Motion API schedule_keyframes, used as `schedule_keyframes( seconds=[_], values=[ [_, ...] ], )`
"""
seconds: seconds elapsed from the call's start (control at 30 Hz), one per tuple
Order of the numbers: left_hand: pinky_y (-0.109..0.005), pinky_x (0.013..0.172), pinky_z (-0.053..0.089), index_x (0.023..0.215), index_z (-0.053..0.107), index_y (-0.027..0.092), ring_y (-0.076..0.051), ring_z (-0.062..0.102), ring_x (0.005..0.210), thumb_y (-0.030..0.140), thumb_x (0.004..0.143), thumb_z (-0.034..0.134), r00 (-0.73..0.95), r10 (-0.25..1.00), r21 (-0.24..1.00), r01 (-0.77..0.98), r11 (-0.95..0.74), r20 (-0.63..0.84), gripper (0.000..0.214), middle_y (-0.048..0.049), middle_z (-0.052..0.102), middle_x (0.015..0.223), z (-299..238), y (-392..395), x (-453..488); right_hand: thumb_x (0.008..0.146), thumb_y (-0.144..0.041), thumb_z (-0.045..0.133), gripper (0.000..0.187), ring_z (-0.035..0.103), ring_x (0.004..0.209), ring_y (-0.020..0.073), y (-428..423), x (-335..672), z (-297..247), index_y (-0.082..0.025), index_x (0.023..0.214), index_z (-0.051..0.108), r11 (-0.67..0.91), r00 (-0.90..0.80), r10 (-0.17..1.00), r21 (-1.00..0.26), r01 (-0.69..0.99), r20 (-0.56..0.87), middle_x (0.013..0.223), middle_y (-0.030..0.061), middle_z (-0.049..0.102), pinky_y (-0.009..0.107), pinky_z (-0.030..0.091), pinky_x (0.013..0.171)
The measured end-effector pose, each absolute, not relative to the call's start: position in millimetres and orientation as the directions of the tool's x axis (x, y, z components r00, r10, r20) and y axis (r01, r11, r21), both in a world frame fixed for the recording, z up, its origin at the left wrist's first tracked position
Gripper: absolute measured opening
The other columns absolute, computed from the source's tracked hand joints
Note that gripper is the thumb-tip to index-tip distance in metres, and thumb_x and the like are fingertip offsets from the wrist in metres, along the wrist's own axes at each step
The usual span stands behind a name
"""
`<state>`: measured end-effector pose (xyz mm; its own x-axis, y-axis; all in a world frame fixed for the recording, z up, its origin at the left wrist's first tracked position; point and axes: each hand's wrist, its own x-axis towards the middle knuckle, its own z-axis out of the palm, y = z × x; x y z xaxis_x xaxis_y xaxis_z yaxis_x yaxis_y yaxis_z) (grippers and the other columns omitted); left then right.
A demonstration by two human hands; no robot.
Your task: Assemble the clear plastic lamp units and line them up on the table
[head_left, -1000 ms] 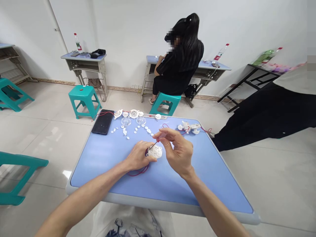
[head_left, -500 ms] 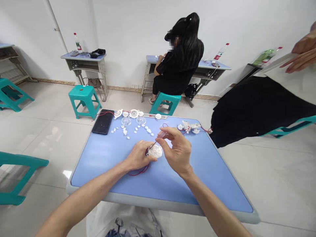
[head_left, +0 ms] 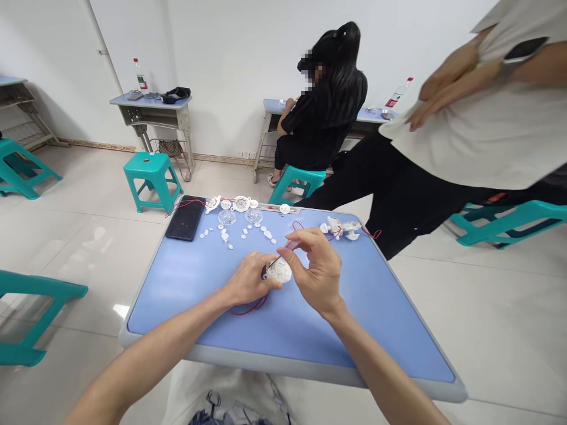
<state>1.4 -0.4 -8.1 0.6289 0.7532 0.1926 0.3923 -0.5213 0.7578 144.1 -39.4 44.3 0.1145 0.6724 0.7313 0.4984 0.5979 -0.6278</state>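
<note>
Over the middle of the blue table, my left hand (head_left: pixel 253 277) grips a round white and clear plastic housing (head_left: pixel 280 272), with its thumb along the near edge. A screwdriver (head_left: pixel 290 245) with a pinkish clear handle is pinched in my right hand (head_left: pixel 316 268). Its thin shaft slants down to the left and its tip meets the left part of the housing. Under my left wrist a red wire (head_left: pixel 252 308) loops on the table. Part of the housing is hidden by my left fingers.
A black phone (head_left: pixel 185 218) lies at the table's far left. Beside it are round white housings (head_left: pixel 241 203), clear covers (head_left: pixel 254 218) and several small white parts (head_left: pixel 224 235). White assemblies (head_left: pixel 340 227) with red wires lie far right. A person in a light shirt (head_left: pixel 500 118) stands close beyond; another sits behind.
The standing person has moved left, nearer the table's far right corner. My right hand has shifted very slightly with the screwdriver, whose handle has turned in the fingers. My left hand stays put.
</note>
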Motion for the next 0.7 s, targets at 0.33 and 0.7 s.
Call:
schedule_keyframes(
  seconds=[0.33,0.7],
  values=[
    [-0.029,0.075,0.035,0.081,0.057,0.017,-0.017,0.046,0.074,0.034,0.076,0.075,0.651,0.724,0.749,0.358,-0.557,0.228,0.026,0.0015,0.059,0.078,-6.6,-0.5,2.2,0.090,-0.010,0.054,0.040,0.068,0.086,0.0176,-43.6,145.0,43.0,-0.027,0.126,0.057,0.612,0.090,0.709,-0.673,0.414,0.700,0.096,0.0020,0.068,0.038,0.058,0.079],
    [-0.030,0.077,0.038,0.092,0.061,0.017,-0.019,0.051,0.079,0.035,0.075,0.076,0.642,0.740,0.732,0.404,-0.549,0.200,0.028,-0.0007,0.065,0.085,-5.3,-0.5,2.8,0.089,-0.014,0.058,0.029,0.060,0.075,0.0147,-42.3,142.9,46.0,-0.028,0.114,0.063,0.605,0.077,0.667,-0.599,0.524,0.741,0.089,0.0014,0.060,0.034,0.055,0.069]
  ],
)
